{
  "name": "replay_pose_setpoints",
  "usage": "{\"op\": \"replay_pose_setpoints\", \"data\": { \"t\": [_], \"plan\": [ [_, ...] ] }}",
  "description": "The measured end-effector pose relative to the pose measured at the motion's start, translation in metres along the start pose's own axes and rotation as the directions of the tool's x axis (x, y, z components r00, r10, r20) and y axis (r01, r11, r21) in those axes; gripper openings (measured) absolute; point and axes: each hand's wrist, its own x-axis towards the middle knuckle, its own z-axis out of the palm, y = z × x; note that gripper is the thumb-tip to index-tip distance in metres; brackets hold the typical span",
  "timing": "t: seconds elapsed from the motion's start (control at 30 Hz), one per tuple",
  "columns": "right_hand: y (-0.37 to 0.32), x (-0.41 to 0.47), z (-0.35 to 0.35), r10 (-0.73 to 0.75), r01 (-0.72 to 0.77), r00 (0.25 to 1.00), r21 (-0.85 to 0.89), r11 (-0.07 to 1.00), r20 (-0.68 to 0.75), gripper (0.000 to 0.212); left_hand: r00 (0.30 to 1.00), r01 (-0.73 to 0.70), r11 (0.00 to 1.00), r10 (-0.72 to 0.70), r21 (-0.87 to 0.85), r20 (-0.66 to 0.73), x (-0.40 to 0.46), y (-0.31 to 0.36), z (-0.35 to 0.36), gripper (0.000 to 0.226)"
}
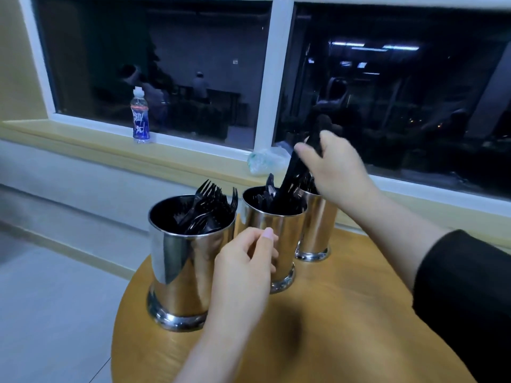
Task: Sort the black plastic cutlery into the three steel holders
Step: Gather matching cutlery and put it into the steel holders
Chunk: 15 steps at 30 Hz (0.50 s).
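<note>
A bottle [140,117] stands on the far sill at left. On the round table [345,313], the left holder [179,261] carries forks [213,200]. The left hand [243,268], fingers loosely curled and holding nothing, hangs before the middle holder [279,230]. The right hand [336,167] grips a cutlery bundle [293,172] above the right holder [318,225].

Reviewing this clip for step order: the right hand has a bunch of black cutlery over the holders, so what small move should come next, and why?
Probably lower the bunch of black cutlery into the middle holder and let go. The right hand grips it tilted, its lower ends already at that holder's mouth, while the left hand waits in front.
</note>
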Motion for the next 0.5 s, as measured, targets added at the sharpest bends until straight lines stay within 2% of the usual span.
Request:
{"op": "replay_pose_setpoints", "data": {
  "t": [0.1,0.13,0.17,0.23,0.37,0.5],
  "plan": [
    [0.010,-0.008,0.023,0.067,-0.044,0.974,-0.108,0.993,0.215,0.028,1.000,0.013,1.000,-0.014,0.016,0.025,0.001,-0.003,-0.004,0.027],
    [0.014,-0.011,0.027,0.087,-0.066,0.969,-0.095,0.993,0.230,0.038,0.999,0.016,1.000,-0.017,0.018,0.034,0.001,-0.003,-0.005,0.027],
    [0.017,-0.014,0.028,0.103,-0.094,0.973,-0.054,0.994,0.205,0.047,0.999,0.021,1.000,-0.021,0.020,0.040,0.001,-0.003,-0.006,0.027],
    [0.023,-0.019,0.026,0.055,-0.058,0.992,0.022,0.998,0.116,0.039,0.998,0.032,0.999,-0.033,0.021,0.051,0.001,-0.001,-0.006,0.027],
    [0.039,-0.044,0.010,-0.039,0.043,0.997,0.050,0.998,-0.065,0.037,0.997,0.034,0.999,-0.036,0.041,0.072,-0.004,0.000,0.003,0.028],
    [0.078,-0.105,-0.009,-0.049,0.055,0.994,0.062,0.997,-0.095,0.021,0.989,-0.058,0.992,0.042,0.109,0.140,-0.019,0.000,0.040,0.024]
  ]
}}
